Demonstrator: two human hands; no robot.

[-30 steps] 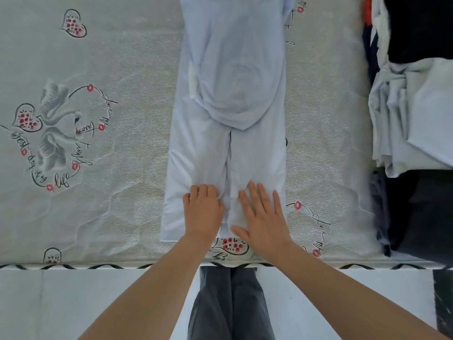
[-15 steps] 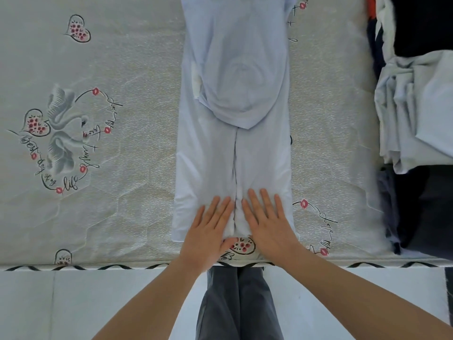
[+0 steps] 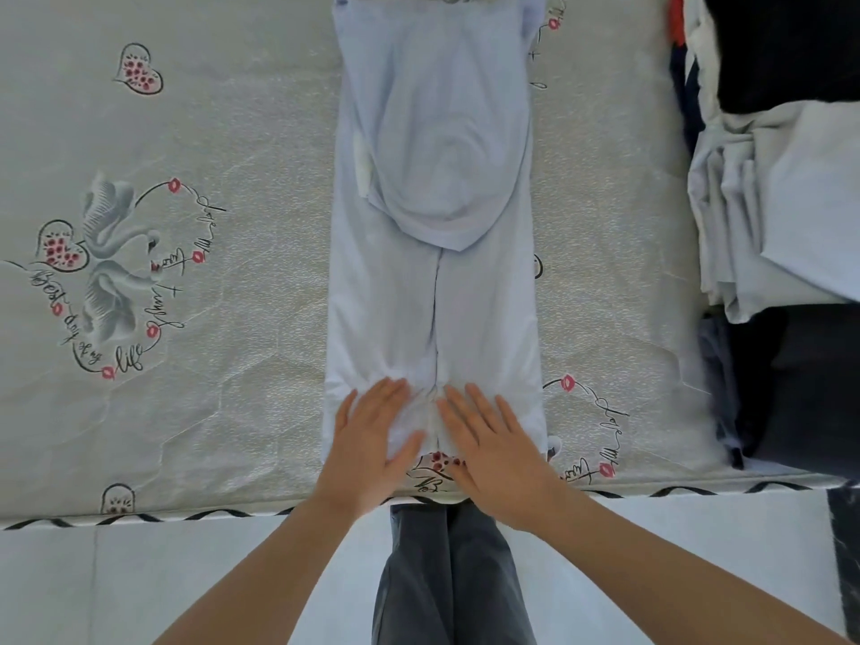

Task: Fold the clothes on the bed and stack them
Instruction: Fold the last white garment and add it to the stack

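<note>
At near bed edge [image 3: 186,509], left hand [image 3: 372,439] and right hand [image 3: 493,449] press flat-fingered, gripping nothing, on pale-blue shirt [image 3: 433,225], likely smoothing its hem for folding.

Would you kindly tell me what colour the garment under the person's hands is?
Pale blue, almost white; the folded garment shows best in the head view.

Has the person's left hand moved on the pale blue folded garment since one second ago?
Yes. The left hand uncurled and lies flat, slid slightly toward the garment's near hem beside the mattress's edge.
</note>
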